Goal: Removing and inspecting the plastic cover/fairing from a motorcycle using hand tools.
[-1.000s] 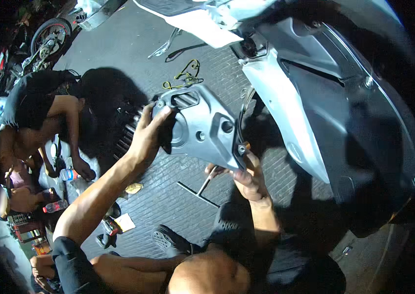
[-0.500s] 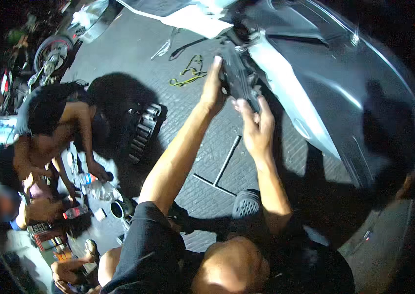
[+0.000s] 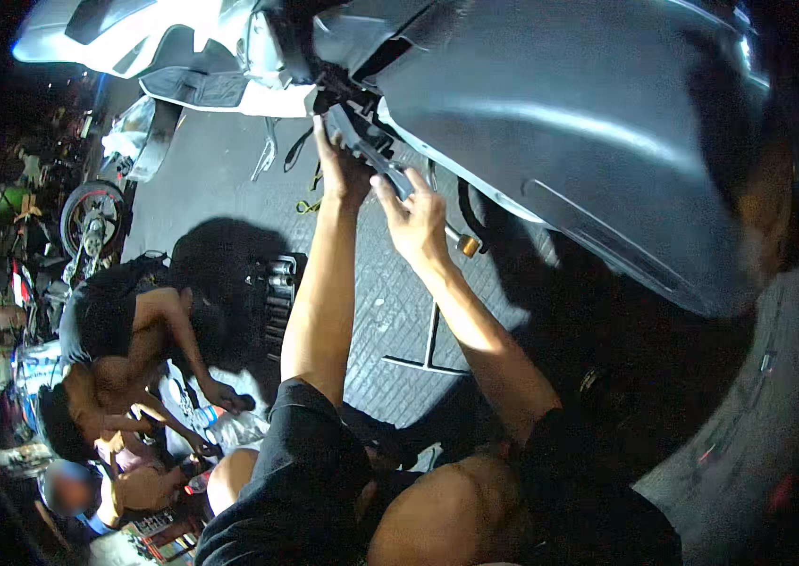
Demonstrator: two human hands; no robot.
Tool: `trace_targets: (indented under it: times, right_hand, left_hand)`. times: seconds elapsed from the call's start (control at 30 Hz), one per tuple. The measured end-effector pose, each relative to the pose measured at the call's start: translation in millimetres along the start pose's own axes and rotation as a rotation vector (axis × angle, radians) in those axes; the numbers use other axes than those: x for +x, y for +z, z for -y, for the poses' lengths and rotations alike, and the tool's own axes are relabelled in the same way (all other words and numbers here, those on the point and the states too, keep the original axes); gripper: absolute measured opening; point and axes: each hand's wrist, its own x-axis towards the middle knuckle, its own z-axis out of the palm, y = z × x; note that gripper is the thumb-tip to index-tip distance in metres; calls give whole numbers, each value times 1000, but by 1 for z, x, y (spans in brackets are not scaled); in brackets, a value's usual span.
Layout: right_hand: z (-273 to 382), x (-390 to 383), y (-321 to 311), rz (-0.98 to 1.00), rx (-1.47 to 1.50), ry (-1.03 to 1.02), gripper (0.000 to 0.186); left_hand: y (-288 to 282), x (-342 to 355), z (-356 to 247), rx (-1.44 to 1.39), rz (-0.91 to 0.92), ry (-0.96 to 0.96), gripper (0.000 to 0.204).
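A long, narrow dark grey plastic part (image 3: 361,140) slants between my hands, close against the dark gap in the scooter's bodywork. My left hand (image 3: 344,174) grips its upper side, thumb up along the edge; its other fingers are mostly hidden behind the part. The lower end sits in my right hand (image 3: 416,219), with thumb and fingers closed around it. Above and to the right spreads the scooter's large grey body panel (image 3: 550,123). Whether the part is fixed to the scooter or loose, I cannot tell.
A T-handle wrench (image 3: 431,344) lies on the paving below my right forearm. Left of my arms is a socket set case (image 3: 278,307). Two people crouch at the left near a plastic bottle (image 3: 237,429). A motorcycle wheel (image 3: 92,219) stands behind them.
The view has swung, so the scooter now fills more of the top and right. My hands and the grey part have moved left in the picture, nearer the bodywork gap. Both grips stay.
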Motion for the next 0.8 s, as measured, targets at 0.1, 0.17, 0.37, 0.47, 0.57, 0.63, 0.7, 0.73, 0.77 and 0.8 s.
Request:
trace_targets:
  times: [0.1,0.17,0.37,0.47,0.57,0.63,0.7,0.73,0.77,0.8]
  right_hand:
    - [-8,8,3,-31,0,-30,35]
    - [-8,11,2,-47,-22,-123,33]
    - [9,13,10,17,-116,81,34]
    - [8,14,22,-3,-14,189,42]
    - [20,15,30,-15,73,291,43]
    - [29,17,35,5,44,310,42]
    - [16,20,39,-72,111,184,46]
    - [10,19,40,-91,91,140,45]
    - [17,20,39,-94,87,141,45]
    - [23,21,37,-74,81,96,44]
  left_hand:
    - [6,-9,-5,45,54,49,84]
    - [11,-16,-6,49,45,65,81]
    - [12,-12,-10,126,74,155,83]
    - [2,-8,-6,246,170,152,84]
    - [-17,10,-14,215,175,61,82]
    - [-32,20,-18,196,217,58,77]
    - [-27,16,-10,197,234,105,71]
    - [-22,17,-8,170,219,62,66]
    - [-19,16,-9,167,221,57,66]
    - [-17,14,-10,171,186,56,64]
